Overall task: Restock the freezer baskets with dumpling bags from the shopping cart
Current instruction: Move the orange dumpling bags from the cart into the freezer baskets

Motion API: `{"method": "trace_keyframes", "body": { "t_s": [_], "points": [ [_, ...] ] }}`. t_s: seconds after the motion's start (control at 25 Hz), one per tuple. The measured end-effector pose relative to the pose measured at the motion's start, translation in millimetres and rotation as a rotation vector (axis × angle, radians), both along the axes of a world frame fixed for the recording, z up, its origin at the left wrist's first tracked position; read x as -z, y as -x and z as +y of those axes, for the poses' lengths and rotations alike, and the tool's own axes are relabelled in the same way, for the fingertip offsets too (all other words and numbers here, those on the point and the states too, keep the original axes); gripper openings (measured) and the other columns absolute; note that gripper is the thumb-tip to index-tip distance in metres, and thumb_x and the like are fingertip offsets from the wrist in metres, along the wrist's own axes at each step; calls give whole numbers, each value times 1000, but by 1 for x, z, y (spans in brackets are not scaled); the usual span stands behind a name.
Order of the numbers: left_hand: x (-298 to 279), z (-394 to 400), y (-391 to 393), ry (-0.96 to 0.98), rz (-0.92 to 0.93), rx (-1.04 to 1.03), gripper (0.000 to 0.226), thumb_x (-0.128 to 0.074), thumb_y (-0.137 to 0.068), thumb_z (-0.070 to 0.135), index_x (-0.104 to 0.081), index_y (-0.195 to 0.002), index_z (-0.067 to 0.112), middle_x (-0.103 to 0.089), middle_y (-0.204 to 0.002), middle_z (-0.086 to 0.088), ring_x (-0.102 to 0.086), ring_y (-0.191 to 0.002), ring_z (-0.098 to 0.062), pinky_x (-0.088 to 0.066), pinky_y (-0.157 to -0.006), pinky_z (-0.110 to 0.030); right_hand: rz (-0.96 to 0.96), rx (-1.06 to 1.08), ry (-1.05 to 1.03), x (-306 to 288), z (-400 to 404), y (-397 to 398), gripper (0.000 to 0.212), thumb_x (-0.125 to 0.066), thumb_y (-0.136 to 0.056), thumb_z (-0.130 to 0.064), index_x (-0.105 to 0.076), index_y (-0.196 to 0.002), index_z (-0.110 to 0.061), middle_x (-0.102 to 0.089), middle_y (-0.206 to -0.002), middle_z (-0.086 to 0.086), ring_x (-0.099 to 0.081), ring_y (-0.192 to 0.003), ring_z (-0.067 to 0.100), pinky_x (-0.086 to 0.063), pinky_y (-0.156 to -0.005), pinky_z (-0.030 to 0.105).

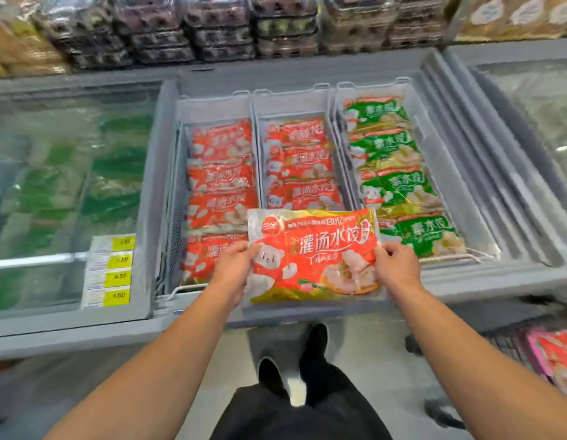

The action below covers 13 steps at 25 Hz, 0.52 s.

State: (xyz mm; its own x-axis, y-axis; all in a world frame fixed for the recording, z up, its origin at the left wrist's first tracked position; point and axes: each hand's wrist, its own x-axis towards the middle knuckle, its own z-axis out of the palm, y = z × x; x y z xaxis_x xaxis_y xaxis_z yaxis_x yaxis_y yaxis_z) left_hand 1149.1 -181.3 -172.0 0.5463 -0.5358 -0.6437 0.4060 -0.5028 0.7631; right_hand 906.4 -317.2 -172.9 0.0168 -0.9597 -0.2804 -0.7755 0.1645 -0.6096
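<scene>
I hold a red dumpling bag [317, 252] flat over the near end of the middle freezer basket [291, 103]. My left hand [234, 268] grips its left edge and my right hand [395, 265] grips its right edge. The middle basket holds three red bags [303, 163] farther back. In the left basket [212, 109] lie several red bags [220, 179]. The right basket [369, 88] is filled with several green bags [393, 185]. The shopping cart [549, 354] shows at the lower right edge with red bags inside.
The freezer's sliding glass lid [485, 147] is pushed to the right. Another glass lid [69, 185] covers the left section, with yellow price labels [112, 271] on it. Shelves of packaged goods [212, 30] stand behind the freezer. My feet are on the floor below.
</scene>
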Motion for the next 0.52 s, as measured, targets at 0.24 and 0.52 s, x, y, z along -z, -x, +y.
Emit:
{"method": "trace_keyframes", "body": {
  "t_s": [0.24,0.52],
  "points": [
    [28,-48,-22,-132,-215,-6,30,-68,-81,33,-61,-66,9,-60,-69,-13,-56,-69,-24,-52,-67,-48,-85,-35,-155,32,-65,-42,24,-56,-93,-28,-74,-93,-12,-72,-91,6,-64,-88,26,-42,-70,30],
    [54,-106,-26,-280,-301,80,20,-65,-91,19,-66,-72,14,-63,-72,-1,-54,-68,-19,-42,-63,-29,-28,-46,-287,73,-103,-47,21,-60,-91,-24,-75,-100,-13,-72,-93,4,-63,-88,23,-45,-71,30]
  ]
}}
